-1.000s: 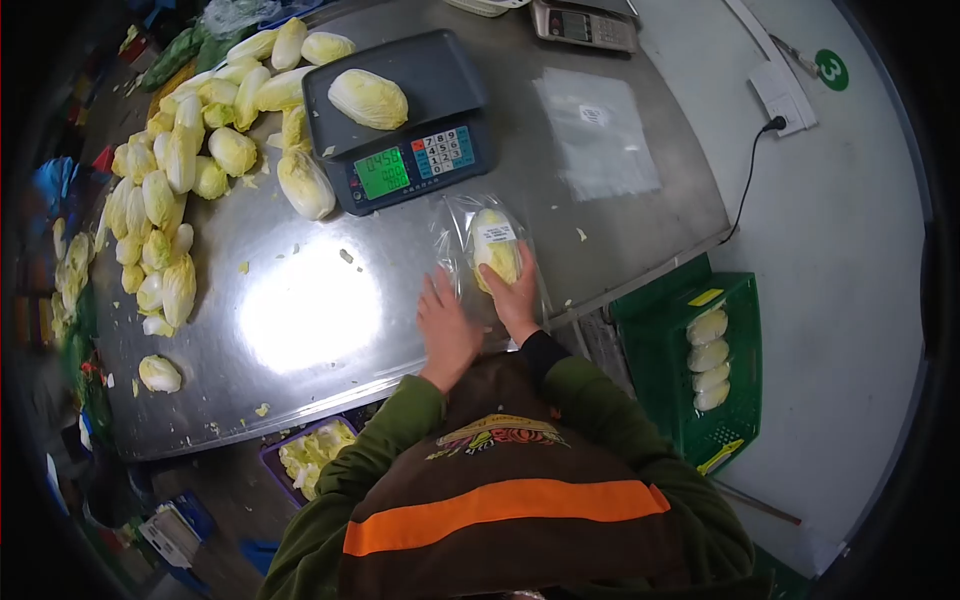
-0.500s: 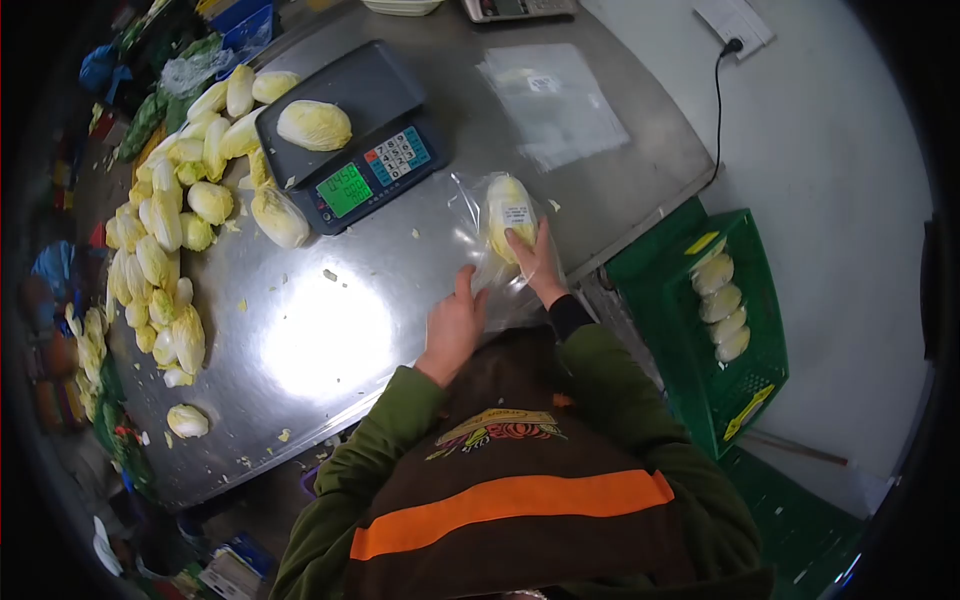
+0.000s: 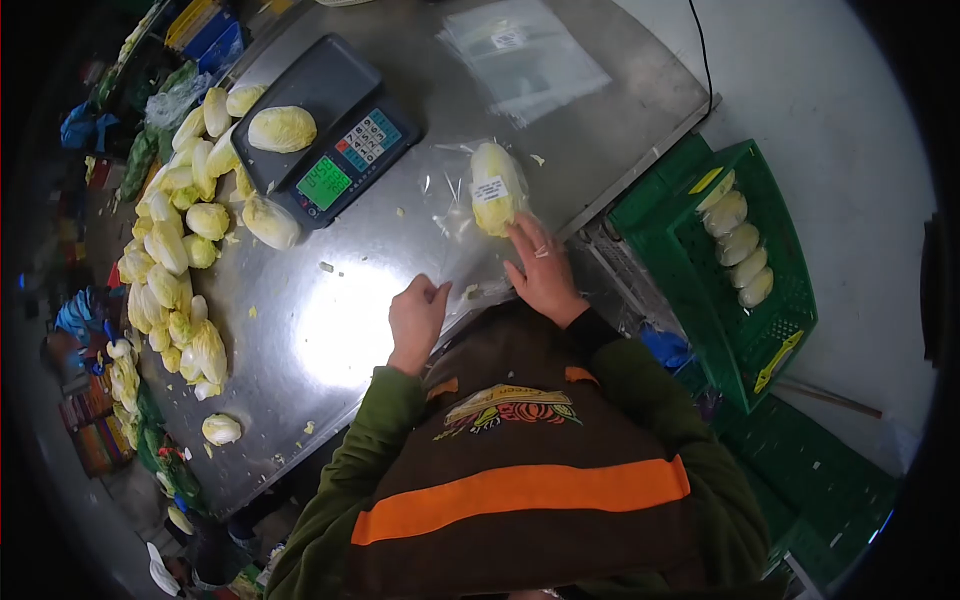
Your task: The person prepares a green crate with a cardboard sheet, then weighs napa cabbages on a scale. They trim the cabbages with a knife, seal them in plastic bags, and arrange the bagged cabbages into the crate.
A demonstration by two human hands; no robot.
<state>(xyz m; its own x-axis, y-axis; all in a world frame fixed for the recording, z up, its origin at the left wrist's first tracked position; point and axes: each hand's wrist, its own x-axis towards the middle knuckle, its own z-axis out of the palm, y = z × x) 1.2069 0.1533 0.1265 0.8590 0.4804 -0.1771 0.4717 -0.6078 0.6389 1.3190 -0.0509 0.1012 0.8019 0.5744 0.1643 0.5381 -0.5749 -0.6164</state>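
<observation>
A Chinese cabbage (image 3: pixel 493 205) with a white printed label lies on the steel table, inside a clear plastic bag (image 3: pixel 445 195) that spreads out to its left. My right hand (image 3: pixel 543 272) is open, fingers stretched out, fingertips at the cabbage's lower end. Left of it, my left hand (image 3: pixel 416 322) is closed, its thumb and fingers pinched at what looks like the near edge of the clear film; the exact grip is hard to see. Another cabbage (image 3: pixel 281 130) rests on the scale (image 3: pixel 345 170), whose green display is lit.
Many unwrapped cabbages (image 3: pixel 165 245) are heaped on the table's left side. A stack of flat clear bags (image 3: pixel 530 65) lies at the back. To the right stands a green crate (image 3: pixel 765 200) holding several wrapped cabbages. Leaf scraps dot the steel table (image 3: pixel 270 370).
My right hand has moved off the cabbage's label to its lower end, fingers straightening. My left hand has shifted left and its index finger has curled in. The whole view has shifted.
</observation>
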